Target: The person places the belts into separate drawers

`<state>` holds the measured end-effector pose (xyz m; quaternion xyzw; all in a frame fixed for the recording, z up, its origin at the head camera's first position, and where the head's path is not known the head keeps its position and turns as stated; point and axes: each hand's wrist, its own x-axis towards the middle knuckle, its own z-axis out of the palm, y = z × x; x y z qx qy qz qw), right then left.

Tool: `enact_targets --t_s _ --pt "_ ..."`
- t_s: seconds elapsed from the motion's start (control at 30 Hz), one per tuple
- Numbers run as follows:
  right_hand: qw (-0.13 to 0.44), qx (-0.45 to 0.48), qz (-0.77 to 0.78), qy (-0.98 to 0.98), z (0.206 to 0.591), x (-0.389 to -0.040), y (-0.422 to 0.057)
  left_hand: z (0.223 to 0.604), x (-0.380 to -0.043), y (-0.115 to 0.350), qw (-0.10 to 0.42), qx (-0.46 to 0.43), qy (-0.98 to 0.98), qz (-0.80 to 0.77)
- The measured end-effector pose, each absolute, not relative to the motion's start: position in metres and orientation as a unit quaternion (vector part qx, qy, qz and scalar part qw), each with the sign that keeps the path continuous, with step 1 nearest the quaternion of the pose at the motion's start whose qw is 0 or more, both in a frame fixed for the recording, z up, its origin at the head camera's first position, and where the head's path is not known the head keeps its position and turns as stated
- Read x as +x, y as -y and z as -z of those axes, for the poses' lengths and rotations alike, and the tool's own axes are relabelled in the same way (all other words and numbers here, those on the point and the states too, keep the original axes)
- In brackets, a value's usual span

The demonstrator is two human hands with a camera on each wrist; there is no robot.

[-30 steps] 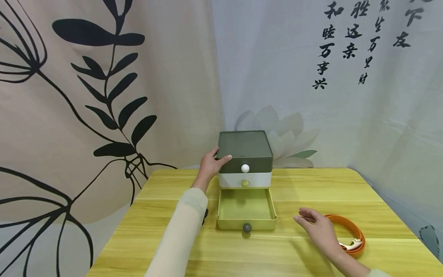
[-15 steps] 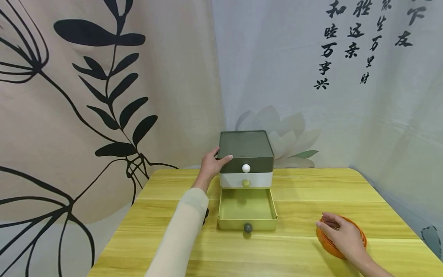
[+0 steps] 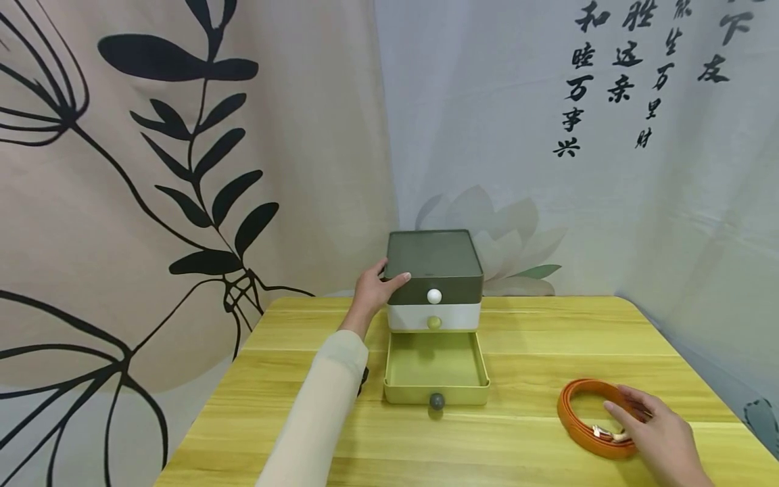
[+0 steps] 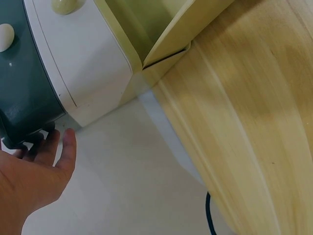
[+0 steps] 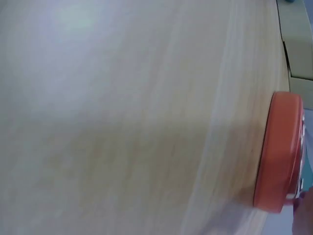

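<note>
A small drawer unit with a dark green top (image 3: 434,253) and a white middle tier (image 3: 420,316) stands at the back of the table. Its yellow-green bottom drawer (image 3: 435,394) is pulled out, bare inside. My left hand (image 3: 370,289) rests on the unit's front left upper corner, thumb on top and fingers at the side (image 4: 46,171). To the right lies a coiled orange belt (image 3: 575,429) with a gold-coloured buckle (image 3: 610,434). My right hand (image 3: 666,433) is at the coil's right edge, thumb over the ring and fingers apart from it; its fingertips show beside the belt (image 5: 279,152).
The wooden table (image 3: 517,446) has rounded far corners, with a printed curtain (image 3: 328,169) close behind. A dark object (image 3: 364,380) is partly hidden behind the left sleeve. A dark cable (image 4: 209,215) hangs beside the table's edge.
My right hand has moved rightward from beside the drawer, across the belt, to the coil's right edge, uncovering the buckle. My left hand stays on the drawer unit.
</note>
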<state>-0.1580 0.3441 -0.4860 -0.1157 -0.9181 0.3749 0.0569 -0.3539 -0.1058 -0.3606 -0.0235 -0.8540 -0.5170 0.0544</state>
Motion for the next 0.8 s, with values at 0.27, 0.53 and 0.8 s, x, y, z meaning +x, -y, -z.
enact_targets --t_s 0.27,0.53,0.8 --pt "0.012 -0.096 -0.339 0.936 0.495 -0.156 -0.370 0.361 -0.354 0.106 0.054 -0.024 0.854 0.516" --pt "-0.076 -0.065 -0.337 0.936 0.506 -0.158 -0.382 0.361 -0.353 0.106 0.055 -0.027 0.853 0.518" --pt "-0.076 -0.001 -0.397 0.915 0.517 -0.153 -0.389 0.361 -0.352 0.106 0.054 -0.027 0.852 0.519"
